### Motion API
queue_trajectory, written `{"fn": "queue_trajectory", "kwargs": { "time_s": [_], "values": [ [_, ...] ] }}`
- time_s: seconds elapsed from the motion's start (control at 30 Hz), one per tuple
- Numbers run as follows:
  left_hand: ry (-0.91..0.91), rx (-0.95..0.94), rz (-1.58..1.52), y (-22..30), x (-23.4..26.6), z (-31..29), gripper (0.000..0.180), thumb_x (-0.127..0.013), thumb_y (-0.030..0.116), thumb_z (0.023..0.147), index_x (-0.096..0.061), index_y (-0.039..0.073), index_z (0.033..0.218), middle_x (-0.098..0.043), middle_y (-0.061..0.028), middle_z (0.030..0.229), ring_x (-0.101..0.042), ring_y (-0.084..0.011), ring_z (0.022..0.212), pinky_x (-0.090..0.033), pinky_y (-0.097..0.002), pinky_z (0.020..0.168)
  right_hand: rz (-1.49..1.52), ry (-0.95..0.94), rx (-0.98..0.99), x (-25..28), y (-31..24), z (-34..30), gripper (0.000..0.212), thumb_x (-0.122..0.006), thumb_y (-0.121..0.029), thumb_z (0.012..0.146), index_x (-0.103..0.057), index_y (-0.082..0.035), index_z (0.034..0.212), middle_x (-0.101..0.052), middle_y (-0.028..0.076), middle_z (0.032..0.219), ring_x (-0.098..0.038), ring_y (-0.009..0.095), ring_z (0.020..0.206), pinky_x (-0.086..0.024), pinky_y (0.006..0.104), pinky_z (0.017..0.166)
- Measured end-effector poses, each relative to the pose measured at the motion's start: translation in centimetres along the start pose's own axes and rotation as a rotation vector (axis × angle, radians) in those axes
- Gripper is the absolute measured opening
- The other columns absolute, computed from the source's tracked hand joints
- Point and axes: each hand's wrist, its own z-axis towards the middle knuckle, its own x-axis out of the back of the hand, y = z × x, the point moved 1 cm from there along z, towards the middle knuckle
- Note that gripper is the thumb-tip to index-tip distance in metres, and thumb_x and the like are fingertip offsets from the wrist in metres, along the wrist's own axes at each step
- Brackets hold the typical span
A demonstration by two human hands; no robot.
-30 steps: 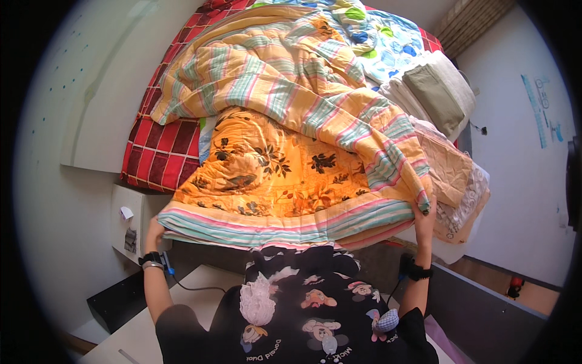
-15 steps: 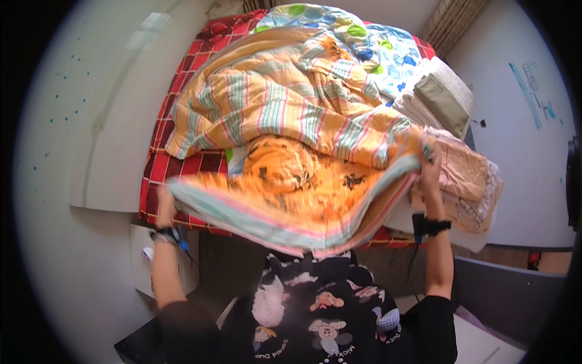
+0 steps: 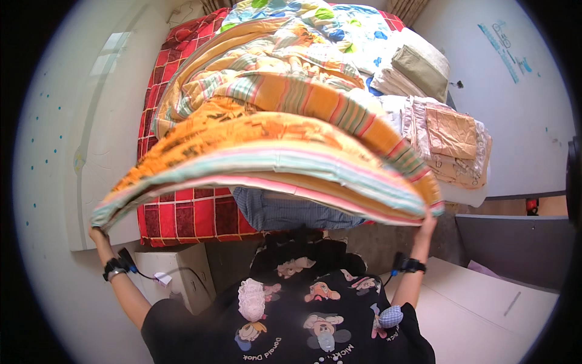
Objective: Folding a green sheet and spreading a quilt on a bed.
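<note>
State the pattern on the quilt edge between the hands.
Quilt edge: lengthwise stripes, pale green, whitish and pink; head view shows it best.

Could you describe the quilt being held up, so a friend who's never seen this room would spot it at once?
Find the red checked bed. Over it, the quilt arches, its near edge held between the left hand and right hand. Its orange, dark-printed face and striped border set it apart from the spotted bedding behind and pinkish folded cloth at right.

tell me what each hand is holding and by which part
Left hand and right hand hold the quilt by opposite ends of its near edge.
</note>
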Motion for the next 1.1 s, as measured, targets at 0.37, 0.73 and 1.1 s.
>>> {"fn": "queue_trajectory", "kwargs": {
  "time_s": [0.37, 0.73, 1.1],
  "values": [
    [-0.196, -0.119, 0.729, -13.4, -7.2, -12.5, 0.028, -0.044, -0.007, 0.073, -0.059, -0.002, 0.096, -0.061, -0.0108, 0.086, -0.056, -0.0184, 0.078, -0.045, -0.0304, 0.071, -0.457, 0.282, -0.19, 6.1, 17.5, -7.0, 0.049, -0.058, 0.004, 0.069, -0.041, 0.002, 0.115, -0.052, 0.012, 0.107, -0.053, 0.023, 0.095, -0.043, 0.0314, 0.08],
    [-0.411, 0.32, 0.714, -11.9, -7.5, -20.4, 0.037, -0.039, -0.001, 0.08, -0.054, 0.014, 0.11, -0.058, -0.0044, 0.086, -0.049, -0.0111, 0.055, -0.034, -0.0235, 0.038, -1.111, 0.191, 0.009, 3.7, 14.1, -9.1, 0.045, -0.055, -0.011, 0.069, -0.045, -0.006, 0.113, -0.055, 0.025, 0.1, -0.051, 0.041, 0.095, -0.04, 0.0433, 0.08],
    [-0.616, 0.499, 0.986, -19.4, -6.6, -24.4, 0.037, -0.041, -0.002, 0.07, -0.06, 0.011, 0.098, -0.058, -0.0049, 0.08, -0.049, -0.0137, 0.064, -0.039, -0.0235, 0.048, -1.245, 0.108, -0.202, 6.3, 16.3, -9.3, 0.034, -0.054, -0.02, 0.075, -0.051, -0.005, 0.106, -0.057, 0.024, 0.092, -0.053, 0.039, 0.09, -0.041, 0.0454, 0.076]
  ]
}}
